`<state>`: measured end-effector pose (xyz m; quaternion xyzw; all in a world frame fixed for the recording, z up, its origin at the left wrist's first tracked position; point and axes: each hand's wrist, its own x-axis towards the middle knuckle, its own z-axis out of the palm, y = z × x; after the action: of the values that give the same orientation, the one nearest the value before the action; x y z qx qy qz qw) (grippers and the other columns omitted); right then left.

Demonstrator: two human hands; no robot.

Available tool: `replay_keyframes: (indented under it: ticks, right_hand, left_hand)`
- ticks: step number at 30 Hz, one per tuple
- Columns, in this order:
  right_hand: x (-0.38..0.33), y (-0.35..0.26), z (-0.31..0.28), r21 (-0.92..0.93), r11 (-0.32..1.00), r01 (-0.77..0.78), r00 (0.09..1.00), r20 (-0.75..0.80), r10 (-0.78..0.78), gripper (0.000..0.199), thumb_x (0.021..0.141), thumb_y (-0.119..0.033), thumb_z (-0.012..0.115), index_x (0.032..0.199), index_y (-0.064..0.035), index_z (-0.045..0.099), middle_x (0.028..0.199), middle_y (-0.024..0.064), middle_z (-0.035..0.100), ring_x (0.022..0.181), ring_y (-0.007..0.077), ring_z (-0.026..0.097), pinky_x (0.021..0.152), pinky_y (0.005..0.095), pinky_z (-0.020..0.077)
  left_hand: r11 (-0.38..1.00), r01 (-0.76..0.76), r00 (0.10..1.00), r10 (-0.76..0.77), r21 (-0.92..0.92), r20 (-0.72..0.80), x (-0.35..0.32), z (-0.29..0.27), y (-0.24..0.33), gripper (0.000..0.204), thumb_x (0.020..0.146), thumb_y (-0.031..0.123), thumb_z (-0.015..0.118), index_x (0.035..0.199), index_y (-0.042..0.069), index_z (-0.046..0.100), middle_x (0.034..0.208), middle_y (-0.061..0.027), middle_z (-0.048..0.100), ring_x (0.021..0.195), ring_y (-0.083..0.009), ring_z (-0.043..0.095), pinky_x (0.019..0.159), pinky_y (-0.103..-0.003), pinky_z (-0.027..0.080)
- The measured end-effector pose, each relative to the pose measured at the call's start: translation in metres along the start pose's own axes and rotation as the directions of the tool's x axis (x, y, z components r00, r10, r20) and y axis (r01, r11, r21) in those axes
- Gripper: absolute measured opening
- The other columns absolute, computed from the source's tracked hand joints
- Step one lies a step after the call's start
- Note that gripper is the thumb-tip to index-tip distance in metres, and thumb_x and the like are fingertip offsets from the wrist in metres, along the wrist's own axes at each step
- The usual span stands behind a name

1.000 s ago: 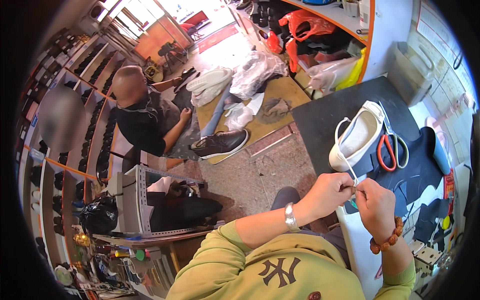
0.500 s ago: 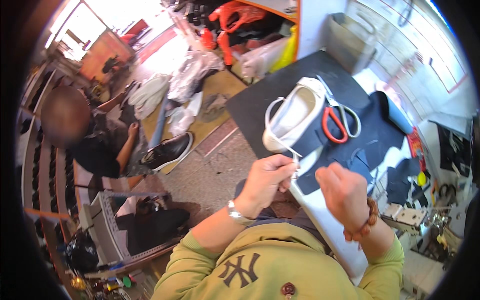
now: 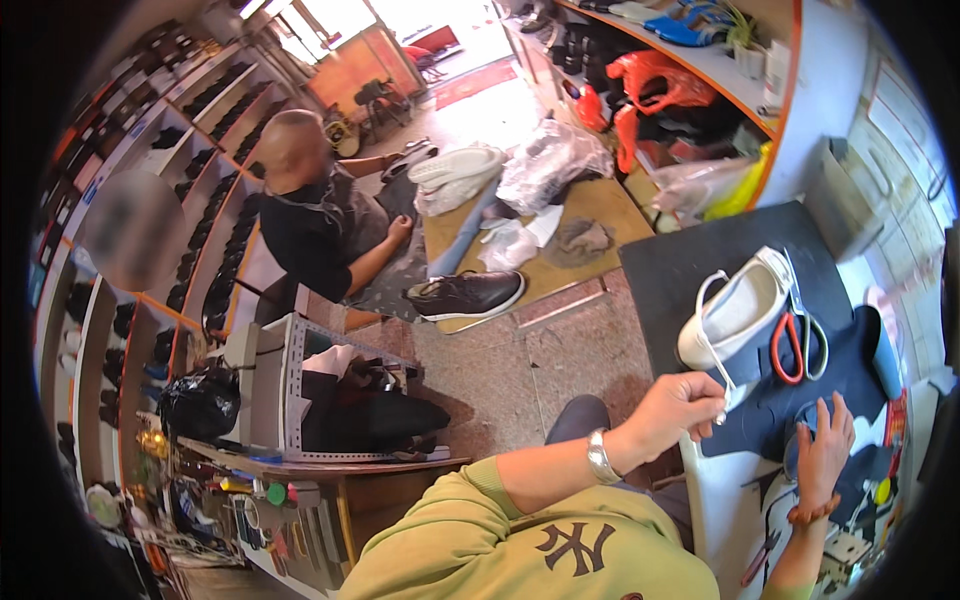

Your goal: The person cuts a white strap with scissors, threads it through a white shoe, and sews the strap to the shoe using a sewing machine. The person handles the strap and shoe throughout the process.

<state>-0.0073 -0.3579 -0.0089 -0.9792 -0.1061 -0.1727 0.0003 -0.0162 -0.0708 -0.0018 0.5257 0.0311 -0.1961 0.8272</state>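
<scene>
My left hand (image 3: 672, 412) is closed in a pinch on the end of a thin white strap (image 3: 712, 350), where a small metal bit shows at the fingertips. The strap runs back to a white flat shoe (image 3: 738, 312), which lies on the black mat (image 3: 700, 245). My right hand (image 3: 826, 448) rests low over the mat's near right part, fingers spread, by dark scraps of material; whether it touches one, I cannot tell. Scissors (image 3: 787, 350) with one red and one pale handle lie right beside the shoe, blades pointing away.
Across a low board (image 3: 600, 265) lie a dark sneaker (image 3: 468, 294), plastic wrap and a grey rag (image 3: 580, 240). A seated person (image 3: 320, 225) is beyond it at the left. A grey bin (image 3: 850, 200) stands behind the mat; a metal-framed box (image 3: 300, 390) is left of me.
The view has swung left. My right hand has moved away from the left one, down to the mat's right side, and its fingers have opened. The left still pinches the strap.
</scene>
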Motion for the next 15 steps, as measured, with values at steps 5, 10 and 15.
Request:
replay_keyframes:
  ticks: [5, 10, 15]
  right_hand:
    - [-0.003, -0.079, -0.021, 0.879, 0.42, -0.226, 0.972, 0.235, 0.032, 0.02, 0.089, -0.01, 0.058, 0.103, 0.0032, 0.059, 0.1, 0.0112, 0.057, 0.083, 0.0176, 0.055, 0.073, 0.0282, 0.0453]
    - [0.003, -0.139, -0.024, 0.927, -0.054, -0.371, 0.927, 0.373, 0.041, 0.026, 0.096, -0.022, 0.053, 0.098, 0.0029, 0.06, 0.082, 0.0009, 0.051, 0.069, 0.0066, 0.048, 0.063, 0.0208, 0.0387]
    - [0.005, -0.154, -0.028, 0.91, -0.201, -0.363, 0.911, 0.392, 0.127, 0.017, 0.092, -0.015, 0.059, 0.093, 0.002, 0.061, 0.079, 0.0013, 0.057, 0.064, 0.0059, 0.05, 0.058, 0.019, 0.0394]
  left_hand:
    - [0.998, -0.069, 0.998, 0.069, 0.008, -0.009, 0.002, 0.002, -0.014, 0.008, 0.09, 0.009, 0.06, 0.092, 0.002, 0.058, 0.074, -0.0015, 0.06, 0.059, -0.0084, 0.058, 0.05, -0.021, 0.046]
    - [0.983, -0.185, 0.982, 0.184, -0.016, -0.041, -0.001, 0.007, -0.016, 0.013, 0.091, 0.004, 0.058, 0.093, 0.005, 0.045, 0.07, 0.0013, 0.053, 0.057, -0.0056, 0.052, 0.048, -0.021, 0.039]
    - [0.892, -0.322, 0.93, 0.361, 0.316, -0.072, -0.012, 0.008, -0.008, 0.014, 0.088, 0.001, 0.061, 0.092, 0.003, 0.049, 0.072, -0.0013, 0.054, 0.064, -0.0071, 0.052, 0.057, -0.024, 0.044]
